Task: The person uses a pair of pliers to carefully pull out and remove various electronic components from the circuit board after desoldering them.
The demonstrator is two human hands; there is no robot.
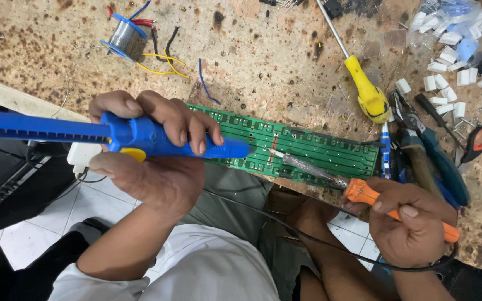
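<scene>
two hands: left hand (152, 150), right hand (414, 220). one blue desoldering pump (140, 135) in the left fingers, one orange-handled soldering iron (364, 192) in the right fingers. one green circuit board (302, 147) between the fingers. one yellow-handled screwdriver (366, 92) beyond the right fingers. one solder spool (124, 36) beyond the left fingers. roughly twenty white plastic pieces (447, 72), count uncertain.

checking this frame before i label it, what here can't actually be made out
Head view, the only one:
- Where the soldering iron tip meets the green circuit board: too small to tell whether they touch.
- Blue desoldering pump: its rear runs off the left edge; the left hand covers its middle.
- Iron's orange handle: partly wrapped by the right hand.
- Tools at right: piled, cut by the right edge.
</scene>
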